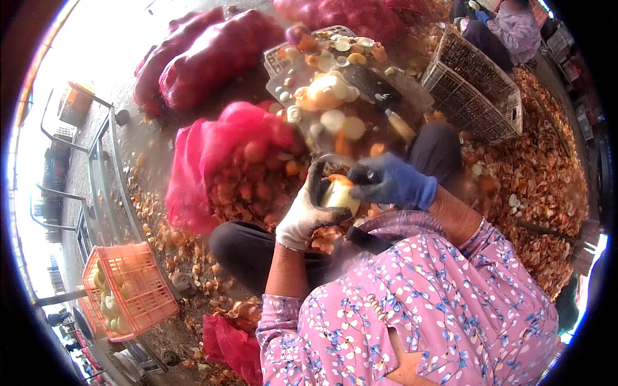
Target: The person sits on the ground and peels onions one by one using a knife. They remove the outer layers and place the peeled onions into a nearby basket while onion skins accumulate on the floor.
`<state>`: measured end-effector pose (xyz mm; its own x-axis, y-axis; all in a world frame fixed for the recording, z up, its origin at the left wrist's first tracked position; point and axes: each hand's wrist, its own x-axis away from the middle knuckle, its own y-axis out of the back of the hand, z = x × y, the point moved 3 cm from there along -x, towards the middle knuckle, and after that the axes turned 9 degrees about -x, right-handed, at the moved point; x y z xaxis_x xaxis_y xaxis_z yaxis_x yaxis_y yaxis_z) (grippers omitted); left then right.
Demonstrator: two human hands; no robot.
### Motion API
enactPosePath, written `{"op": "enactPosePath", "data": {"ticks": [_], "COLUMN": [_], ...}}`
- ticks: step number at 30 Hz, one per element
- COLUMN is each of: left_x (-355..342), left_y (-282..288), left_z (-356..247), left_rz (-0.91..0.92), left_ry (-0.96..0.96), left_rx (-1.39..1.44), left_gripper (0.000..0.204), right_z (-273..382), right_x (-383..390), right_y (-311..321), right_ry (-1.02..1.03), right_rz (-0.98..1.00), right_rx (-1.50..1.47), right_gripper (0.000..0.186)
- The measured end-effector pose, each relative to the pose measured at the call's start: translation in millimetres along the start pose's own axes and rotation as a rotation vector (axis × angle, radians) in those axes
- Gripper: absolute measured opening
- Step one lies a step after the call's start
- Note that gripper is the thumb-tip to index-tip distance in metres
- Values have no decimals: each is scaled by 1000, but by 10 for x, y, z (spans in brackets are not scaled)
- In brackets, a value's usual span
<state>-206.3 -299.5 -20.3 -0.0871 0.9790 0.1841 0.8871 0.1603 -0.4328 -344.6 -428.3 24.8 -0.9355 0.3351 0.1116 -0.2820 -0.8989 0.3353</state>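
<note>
A partly peeled onion [342, 196], pale with orange-brown skin on top, is gripped in my left hand [301, 215], which wears a white glove with dark fingers. My right hand [394, 182], in a blue glove with dark fingertips, is closed right against the onion's right side. A thin greyish curved edge shows above the onion between the two hands; I cannot make out what it is. Just beyond my hands, a crate [277, 62] carries a dark board [373, 87] with several peeled onions and cut pieces on it. A yellowish handle [400, 125] lies at the board's near edge.
An open red mesh sack [199, 170] spills unpeeled onions at my left. Full red sacks [215, 58] lie beyond it. A plastic crate [473, 90] stands far right, near another person [512, 35]. An orange crate [132, 293] holds peeled onions beside a metal cart [106, 167]. Skins [541, 167] cover the floor.
</note>
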Motion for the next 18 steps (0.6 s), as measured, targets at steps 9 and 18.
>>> {"op": "enactPosePath", "data": {"ticks": [9, 18], "left_x": [-22, -37], "left_y": [-66, -23], "left_z": [-46, -4], "left_rz": [-6, 27], "left_ry": [-22, 8], "left_rx": [-10, -67], "left_gripper": [110, 113], "right_z": [-277, -187], "right_x": [31, -12], "right_y": [-63, -81], "right_ry": [-339, -22], "right_rz": [-145, -86], "right_rx": [-596, -210], "right_gripper": [15, 21]}}
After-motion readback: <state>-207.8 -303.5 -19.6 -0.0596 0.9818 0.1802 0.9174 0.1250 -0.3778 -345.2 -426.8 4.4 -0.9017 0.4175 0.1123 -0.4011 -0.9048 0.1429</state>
